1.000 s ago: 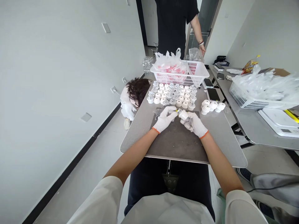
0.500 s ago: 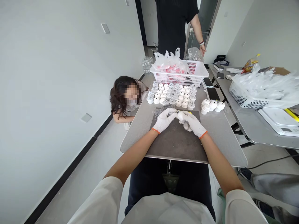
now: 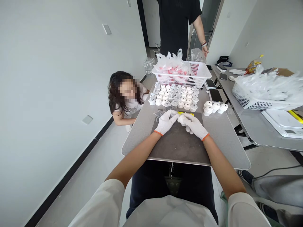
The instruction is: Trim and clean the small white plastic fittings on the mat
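Observation:
Both my hands wear white knit gloves with orange cuffs and meet over a dark mat (image 3: 180,142) on the grey table (image 3: 227,142). My left hand (image 3: 165,121) is curled, its fingertips touching my right hand (image 3: 193,124). The right hand is closed around a small white round part, mostly hidden by the fingers. A yellow tool (image 3: 186,113) lies on the mat just beyond my fingers. Several white round parts (image 3: 175,96) stand in rows farther back, and a small group (image 3: 214,107) sits to the right.
A white basket (image 3: 187,75) holding plastic bags stands at the table's far end. Two phones (image 3: 214,93) lie to its right. A person in black stands behind the basket; another person crouches at the table's left edge. A second table (image 3: 260,126) at right carries a basket of bags.
My hands have drawn closer together and the white part is now covered by my right fingers. The person at the table's left has raised their head.

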Tool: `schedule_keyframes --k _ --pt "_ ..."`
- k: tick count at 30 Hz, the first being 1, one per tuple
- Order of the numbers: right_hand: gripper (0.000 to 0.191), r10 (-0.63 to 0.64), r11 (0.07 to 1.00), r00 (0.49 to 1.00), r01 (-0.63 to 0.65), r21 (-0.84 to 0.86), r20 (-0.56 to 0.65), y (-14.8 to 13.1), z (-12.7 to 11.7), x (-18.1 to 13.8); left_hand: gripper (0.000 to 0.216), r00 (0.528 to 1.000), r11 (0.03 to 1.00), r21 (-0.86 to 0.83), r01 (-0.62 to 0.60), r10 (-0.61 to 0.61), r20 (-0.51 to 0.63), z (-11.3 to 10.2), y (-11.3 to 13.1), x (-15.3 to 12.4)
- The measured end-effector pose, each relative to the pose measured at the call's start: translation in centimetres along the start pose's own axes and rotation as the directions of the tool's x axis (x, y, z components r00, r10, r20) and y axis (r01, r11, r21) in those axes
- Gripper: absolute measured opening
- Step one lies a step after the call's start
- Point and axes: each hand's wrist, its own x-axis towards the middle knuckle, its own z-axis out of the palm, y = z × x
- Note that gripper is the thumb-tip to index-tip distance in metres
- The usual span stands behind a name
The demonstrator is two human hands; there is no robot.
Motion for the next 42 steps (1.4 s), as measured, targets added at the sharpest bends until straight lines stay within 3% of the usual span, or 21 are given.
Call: schedule_keyframes --k 8,13,17,22,30,42 --pt "0.043 -0.056 0.997 0.998 0.057 0.047 -0.035 -0.2 0.4 0.0 0.023 0.999 0.999 0.030 -0.045 0.045 0.016 -0.2 0.4 0.1" --pt "0.054 -0.043 0.981 0.998 0.052 0.185 -0.052 0.1 0.2 0.4 0.026 1.000 1.000 0.021 -0.005 0.005 -0.003 0.0 -0.3 0.1" --pt "0.064 -0.034 0.981 0.998 0.043 0.189 -0.049 0.3 0.1 0.5 0.043 0.996 1.000 0.021 0.013 -0.014 0.087 0.1 -0.6 0.2" --pt "0.068 -0.028 0.980 0.998 0.038 0.195 -0.052 0.3 0.0 0.6 0.041 0.990 0.998 0.045 -0.042 0.035 0.140 0.0 -0.7 0.3" --pt "0.074 -0.037 0.976 0.997 0.050 0.210 -0.067 0.1 0.0 0.3 0.040 0.981 0.984 -0.175 0.043 -0.009 0.192 0.3 -1.0 0.5" --pt "0.081 -0.034 0.982 0.996 0.049 0.184 -0.083 0.8 0.0 0.6 0.042 0.981 0.977 -0.210 0.029 0.013 0.193 0.2 -1.8 1.0"
